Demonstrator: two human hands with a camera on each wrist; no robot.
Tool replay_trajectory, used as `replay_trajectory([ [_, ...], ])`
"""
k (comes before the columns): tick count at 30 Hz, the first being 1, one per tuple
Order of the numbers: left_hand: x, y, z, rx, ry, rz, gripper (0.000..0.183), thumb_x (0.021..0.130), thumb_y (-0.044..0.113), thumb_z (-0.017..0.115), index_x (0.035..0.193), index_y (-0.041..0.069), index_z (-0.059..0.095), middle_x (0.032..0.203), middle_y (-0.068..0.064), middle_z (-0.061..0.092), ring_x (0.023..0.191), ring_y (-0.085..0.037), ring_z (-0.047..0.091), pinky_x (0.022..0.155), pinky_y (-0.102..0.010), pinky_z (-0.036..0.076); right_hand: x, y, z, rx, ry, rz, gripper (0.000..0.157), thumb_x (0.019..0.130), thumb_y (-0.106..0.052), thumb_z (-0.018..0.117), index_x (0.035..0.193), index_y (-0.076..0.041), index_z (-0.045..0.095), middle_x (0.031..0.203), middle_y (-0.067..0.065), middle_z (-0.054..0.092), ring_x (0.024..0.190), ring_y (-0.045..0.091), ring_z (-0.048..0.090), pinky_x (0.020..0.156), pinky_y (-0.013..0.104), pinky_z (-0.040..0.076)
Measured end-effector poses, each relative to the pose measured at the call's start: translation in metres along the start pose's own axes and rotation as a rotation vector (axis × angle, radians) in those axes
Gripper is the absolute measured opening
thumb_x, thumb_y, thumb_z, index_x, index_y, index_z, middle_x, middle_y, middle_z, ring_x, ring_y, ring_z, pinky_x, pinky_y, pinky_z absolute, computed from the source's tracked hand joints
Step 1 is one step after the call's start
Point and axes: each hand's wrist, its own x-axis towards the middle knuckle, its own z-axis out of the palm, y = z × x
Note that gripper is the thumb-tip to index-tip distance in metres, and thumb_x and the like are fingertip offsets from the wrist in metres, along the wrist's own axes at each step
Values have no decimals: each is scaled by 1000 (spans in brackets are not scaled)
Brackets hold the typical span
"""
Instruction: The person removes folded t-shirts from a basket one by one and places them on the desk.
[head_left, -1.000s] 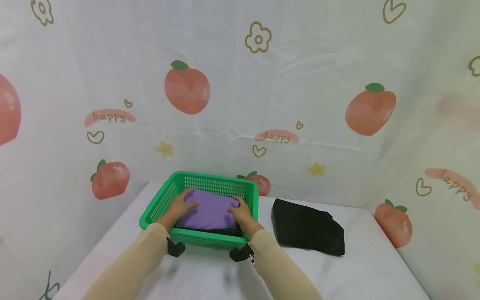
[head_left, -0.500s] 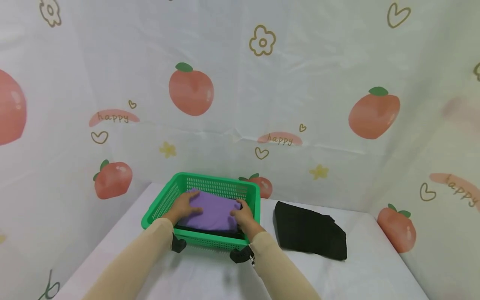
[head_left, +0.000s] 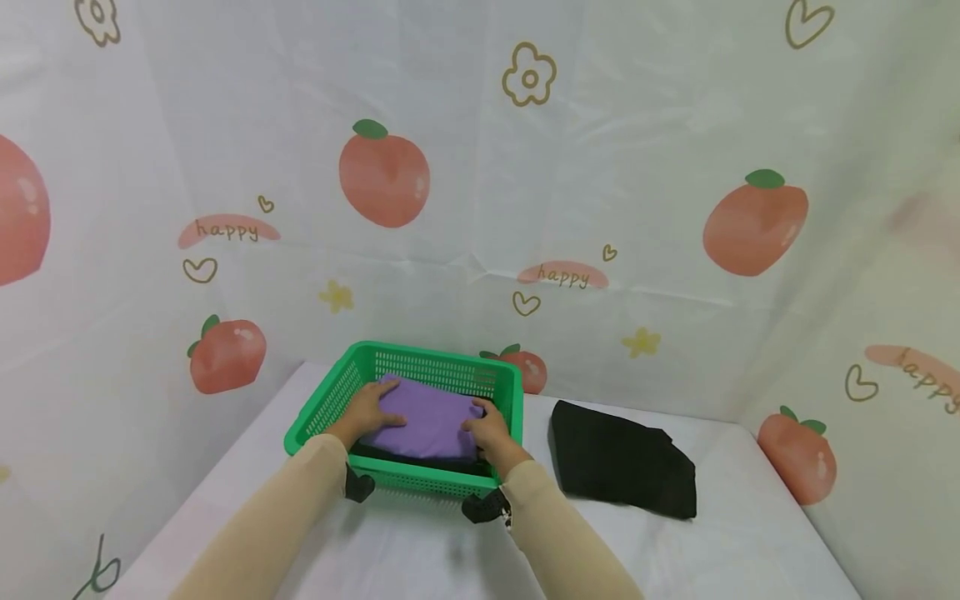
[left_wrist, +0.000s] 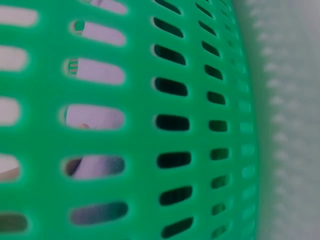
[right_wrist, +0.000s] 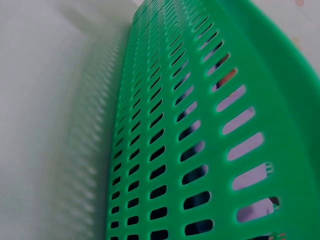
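A folded purple cloth [head_left: 435, 421] lies inside a green slotted plastic basket [head_left: 405, 481], on top of dark fabric [head_left: 427, 462]. At the cloth's left side, my left hand [head_left: 367, 412] holds it, with the thumb across its top. My right hand [head_left: 491, 429] grips the right side, its thumb on the upper face. Both wrists reach over the basket's near rim. In the left wrist view, the basket wall [left_wrist: 140, 140] fills most of the picture and hides the hand. The right wrist view likewise has the basket wall [right_wrist: 165, 130] in front, with purple and black showing through the slots.
Right of the basket, a folded black cloth [head_left: 622, 461] lies flat on the white-covered table [head_left: 720, 550]. A white curtain [head_left: 465, 208] printed with peaches, flowers and "happy" stands behind the table and along its sides.
The head view has shifted slightly. My left fingers lie a little further in over the purple cloth than a second ago. The right hand has hardly moved, and the black cloth stays put.
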Motion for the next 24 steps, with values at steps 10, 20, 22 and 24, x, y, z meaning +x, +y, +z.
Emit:
replay_trajectory([
  [10, 1, -3, 4, -71, -47, 6, 68, 71, 18, 77, 131, 6, 47, 132, -28, 38, 119, -45, 34, 93, -54, 31, 0, 6, 1, -58, -67, 11, 46, 85, -7, 58, 129, -12, 48, 132, 24, 35, 107, 40, 45, 71, 54, 43],
  [20, 3, -1, 4, -69, -31, -15, 68, 71, 16, 76, 131, 4, 47, 132, -29, 37, 121, -45, 32, 94, -54, 30, 3, 5, 1, -4, -87, 18, 52, 83, 0, 60, 132, -13, 45, 132, 24, 34, 97, 34, 52, 66, 44, 46],
  [22, 3, -1, 4, -72, -26, -29, 69, 71, 15, 77, 131, 4, 46, 133, -29, 35, 121, -45, 31, 94, -54, 29, 3, 5, 2, 10, -90, 17, 53, 83, 0, 60, 132, -13, 45, 133, 24, 34, 93, 31, 53, 64, 41, 46],
  [24, 3, 0, 4, -79, -19, -43, 69, 71, 14, 77, 132, 4, 46, 133, -30, 34, 122, -45, 30, 95, -53, 29, 4, 5, 2, 27, -99, 16, 54, 83, 1, 60, 132, -13, 45, 132, 25, 34, 89, 30, 54, 63, 40, 47],
])
